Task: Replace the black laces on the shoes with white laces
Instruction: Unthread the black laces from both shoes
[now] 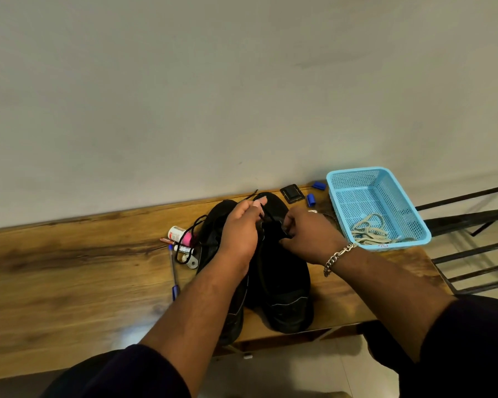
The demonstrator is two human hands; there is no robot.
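Two black shoes stand side by side on the wooden table, toes toward the wall. My left hand pinches a black lace and holds it taut above the right shoe. My right hand, with a chain bracelet on its wrist, grips that shoe's upper by the eyelets. The left shoe is mostly hidden under my left arm. A loose black lace curls on the table to its left. White laces lie in a blue basket at the right.
Pens, a pink-capped tube and a small metal piece lie left of the shoes. A black square object and two blue caps sit by the wall. A dark metal rack stands right of the table.
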